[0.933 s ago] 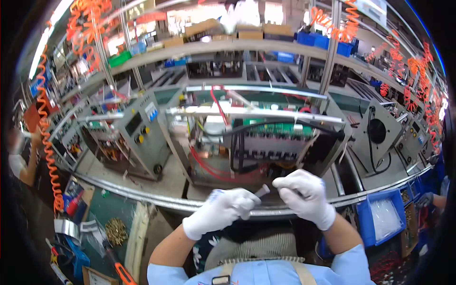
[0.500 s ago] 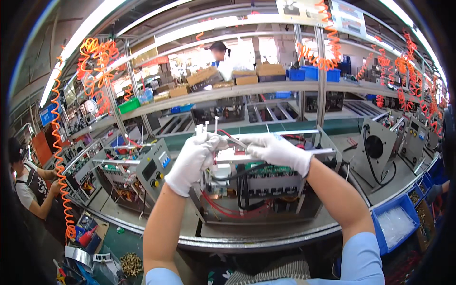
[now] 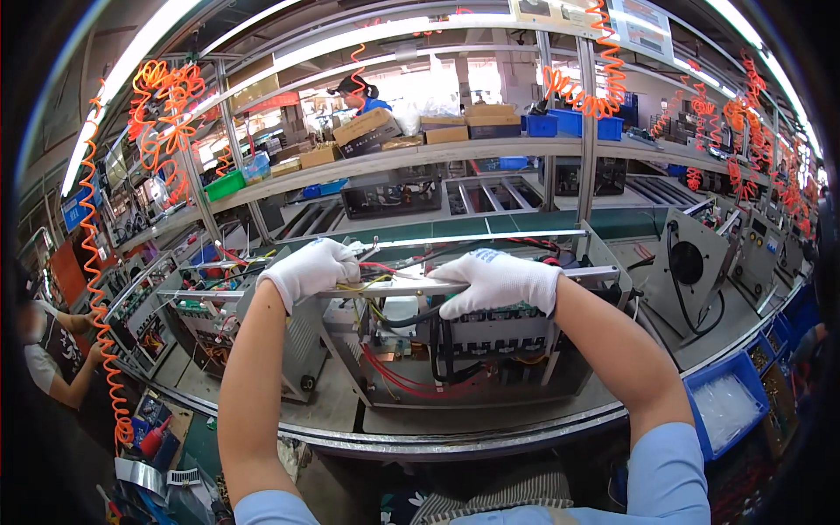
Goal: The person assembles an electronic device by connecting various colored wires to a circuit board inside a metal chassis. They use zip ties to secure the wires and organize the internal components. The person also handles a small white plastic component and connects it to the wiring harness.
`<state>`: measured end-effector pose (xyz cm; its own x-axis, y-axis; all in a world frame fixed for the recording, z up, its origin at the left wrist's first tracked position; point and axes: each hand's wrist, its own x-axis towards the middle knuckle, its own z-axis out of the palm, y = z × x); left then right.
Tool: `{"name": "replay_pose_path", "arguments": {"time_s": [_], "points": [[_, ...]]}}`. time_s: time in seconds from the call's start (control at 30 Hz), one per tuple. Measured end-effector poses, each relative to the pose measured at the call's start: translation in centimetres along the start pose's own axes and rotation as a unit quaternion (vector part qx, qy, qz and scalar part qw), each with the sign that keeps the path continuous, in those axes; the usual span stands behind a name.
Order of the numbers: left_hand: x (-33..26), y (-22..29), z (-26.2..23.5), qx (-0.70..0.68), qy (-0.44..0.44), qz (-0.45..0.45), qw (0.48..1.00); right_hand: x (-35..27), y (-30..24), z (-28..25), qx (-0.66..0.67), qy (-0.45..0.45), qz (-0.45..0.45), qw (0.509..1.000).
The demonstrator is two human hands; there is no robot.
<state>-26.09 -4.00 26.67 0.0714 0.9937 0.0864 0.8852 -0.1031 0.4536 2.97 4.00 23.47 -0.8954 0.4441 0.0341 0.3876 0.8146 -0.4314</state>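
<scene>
Both of my hands wear white gloves and work over the top of an open metal equipment chassis [image 3: 464, 404]. My left hand [image 3: 313, 269] is at the left end of its front rail [image 3: 398, 289], fingers closed on thin wires [image 3: 374, 266]; their ends are partly hidden. Red and yellow wires run from there toward my right hand [image 3: 500, 282]. That hand lies across the rail, its thumb low in front and apart from the fingers, whose tips are near the wires. Below it, a thick black cable [image 3: 409, 321] crosses a row of dark components on a board [image 3: 503, 343].
A second open chassis [image 3: 197, 328] stands left, and a grey panel with a round fan [image 3: 689, 258] right. A blue bin [image 3: 724, 411] of clear plastic pieces sits lower right. An orange coiled hose [image 3: 98, 324] hangs left. Other people are at left and behind the shelf.
My left hand has moved left and down to the rail, and the upright white pieces above it no longer show. My right hand has lowered and its thumb has spread. My view has shifted slightly.
</scene>
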Motion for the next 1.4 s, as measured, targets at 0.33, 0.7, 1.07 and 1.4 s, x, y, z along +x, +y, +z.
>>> {"name": "replay_pose_path", "arguments": {"time_s": [0.33, 0.7, 1.07, 1.4], "points": [[-7.1, 5.0, 6.9, 0.052, 0.421, 0.098, 0.900, -0.3, 2.0, 1.0, 0.021, 0.086, -0.065, 0.994], [-4.6, 10.8, 19.0, -0.651, 0.127, -0.031, 0.748, -1.3, 0.1, -0.7, 0.254, -0.033, 0.019, 0.966], [0.9, 10.3, 22.0, -0.663, 0.279, 0.001, 0.695, -1.8, -0.4, -1.3, 0.197, -0.021, 0.105, 0.974], [-2.3, 8.5, 18.3, -0.492, 0.242, 0.002, 0.836, -3.5, -1.2, -0.6, 0.239, 0.064, 0.028, 0.968]]}}
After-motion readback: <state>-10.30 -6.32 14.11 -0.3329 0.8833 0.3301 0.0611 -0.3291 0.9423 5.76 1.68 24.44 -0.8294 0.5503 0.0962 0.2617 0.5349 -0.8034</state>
